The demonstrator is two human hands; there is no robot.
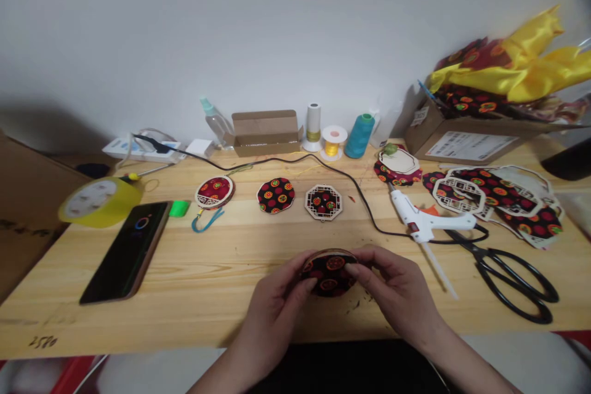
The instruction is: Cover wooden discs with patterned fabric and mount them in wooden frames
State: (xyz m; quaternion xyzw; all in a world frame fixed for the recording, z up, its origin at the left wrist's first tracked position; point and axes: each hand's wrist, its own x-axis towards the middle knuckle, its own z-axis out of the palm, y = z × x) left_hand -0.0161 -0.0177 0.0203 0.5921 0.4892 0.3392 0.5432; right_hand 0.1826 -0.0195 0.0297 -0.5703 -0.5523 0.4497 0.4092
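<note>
Both my hands hold a small round piece covered in black cloth with red and orange circles (pixel 329 271), just above the wooden table's near edge. My left hand (pixel 277 298) grips its left side with fingers curled round it. My right hand (pixel 396 288) pinches the right side, thumb on top. Three similar cloth pieces lie further back: a round one with a white cut-out frame and blue cord (pixel 214 191), a plain round one (pixel 276 195), and an octagonal one under a white lattice frame (pixel 323 202).
A white glue gun (pixel 425 217) with a black cable and black scissors (pixel 512 280) lie to the right, beside more cloth pieces and frames (pixel 503 197). A phone (pixel 127 252) and yellow tape roll (pixel 99 200) sit left. Thread spools (pixel 359 135) and cardboard boxes (pixel 466 135) stand along the wall.
</note>
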